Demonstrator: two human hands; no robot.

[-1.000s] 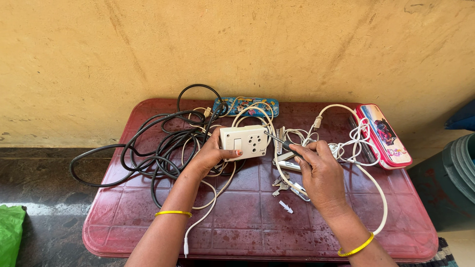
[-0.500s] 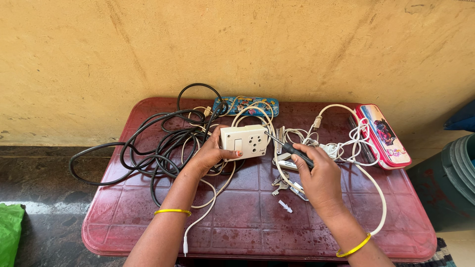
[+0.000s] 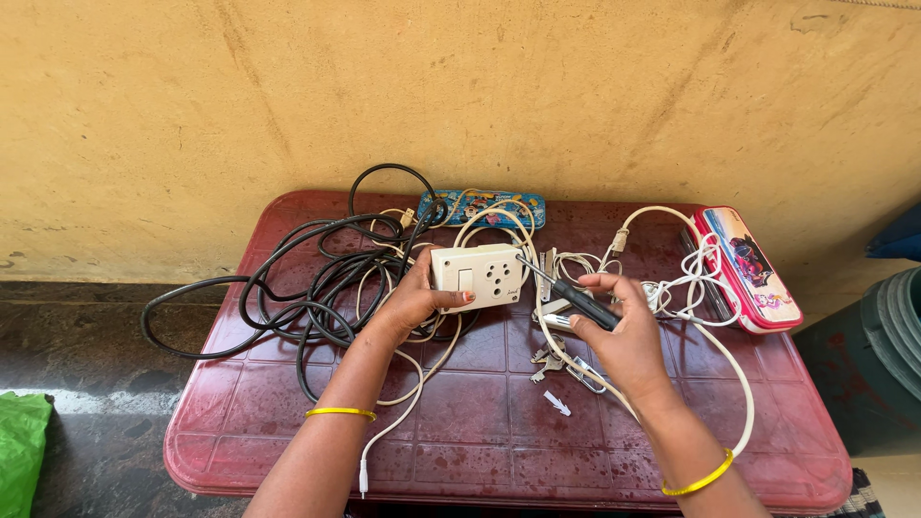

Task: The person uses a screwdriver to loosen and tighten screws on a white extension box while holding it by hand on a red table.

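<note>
My left hand [image 3: 411, 305] grips a cream switch-and-socket box [image 3: 477, 276] by its left end, holding it just above a dark red plastic table [image 3: 480, 432]. My right hand [image 3: 624, 331] holds a screwdriver with a black handle [image 3: 585, 305]; its thin shaft points up and left, and the tip touches the box's right edge. Both wrists wear a yellow bangle. Small metal parts and keys [image 3: 561, 360] lie under my right hand, and a white plastic plug [image 3: 556, 403] lies nearer the front.
A tangle of black cable [image 3: 307, 278] spreads over the table's left side. White cables [image 3: 672, 288] loop on the right. A blue pencil case [image 3: 484, 206] lies at the back, a pink one [image 3: 748, 269] at the right. Yellow wall behind, green bag [image 3: 19, 451] on the floor.
My right hand picked the screwdriver up from the metal parts and brought its tip to the socket box. My left hand tilted the box slightly.
</note>
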